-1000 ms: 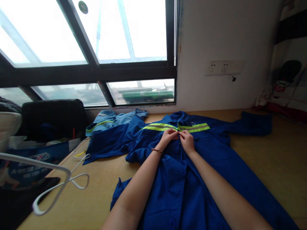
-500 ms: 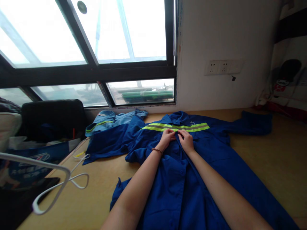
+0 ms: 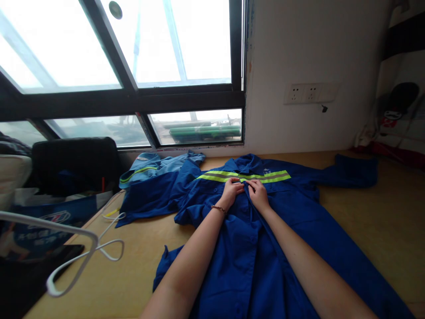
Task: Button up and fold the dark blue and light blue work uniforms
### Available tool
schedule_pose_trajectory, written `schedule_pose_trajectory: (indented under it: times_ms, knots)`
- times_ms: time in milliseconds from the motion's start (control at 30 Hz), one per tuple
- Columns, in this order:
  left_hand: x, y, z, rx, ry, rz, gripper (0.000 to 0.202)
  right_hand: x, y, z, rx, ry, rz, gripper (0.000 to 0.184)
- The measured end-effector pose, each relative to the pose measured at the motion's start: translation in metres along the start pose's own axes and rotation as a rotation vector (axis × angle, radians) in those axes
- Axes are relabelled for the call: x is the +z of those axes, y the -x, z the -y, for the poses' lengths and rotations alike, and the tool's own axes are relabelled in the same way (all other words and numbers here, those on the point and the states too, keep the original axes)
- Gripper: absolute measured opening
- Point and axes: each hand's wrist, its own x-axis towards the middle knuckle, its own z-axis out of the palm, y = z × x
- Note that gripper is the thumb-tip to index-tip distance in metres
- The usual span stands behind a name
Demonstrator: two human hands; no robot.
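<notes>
A dark blue work jacket (image 3: 229, 248) lies spread with its collar away from me and a yellow-green and grey reflective band across the chest. At the front opening, just below that band, my left hand (image 3: 231, 190) pinches one edge of the cloth. Close beside it, my right hand (image 3: 258, 193) grips the other front edge, fingertips nearly meeting those of the left. Whether a button sits between the fingers is hidden. Buttons show faintly lower down the front. A beaded bracelet (image 3: 219, 208) circles my left wrist.
The jacket lies on a yellowish wooden table (image 3: 133, 274). A light blue garment (image 3: 159, 164) with a reflective stripe is behind its left sleeve. White cable (image 3: 96, 241) loops over the table's left edge, near a black chair (image 3: 75, 164). A window and wall sockets (image 3: 310, 93) stand behind.
Both hands stay at the same spot on the jacket front. The fingers have shifted slightly, the right ones drawing a little closer to the left. The view has moved very slightly.
</notes>
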Motion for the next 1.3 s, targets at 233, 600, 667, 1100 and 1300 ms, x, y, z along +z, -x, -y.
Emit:
schedule_pose_trajectory:
  times_ms: [233,600,667,1100,1300]
  knots:
    - [-0.003,-0.008,0.006,0.125,-0.221,0.131,0.036,-0.007,-0.003,0.010,0.127,0.018,0.017,0.027]
    - [-0.003,-0.045,-0.002,0.249,-0.595,0.056,0.022,-0.038,0.049,0.056,0.077,0.582,0.236,0.029]
    - [0.000,-0.044,-0.003,0.253,-0.633,0.058,0.024,-0.041,0.049,0.056,0.079,0.552,0.207,0.023]
    - [-0.007,0.058,-0.012,0.412,-1.216,0.063,0.018,-0.052,0.033,0.040,0.500,-0.065,0.499,0.023]
    - [-0.007,0.071,-0.008,0.500,-1.322,0.106,0.013,-0.048,0.038,0.041,0.353,0.300,0.437,0.012]
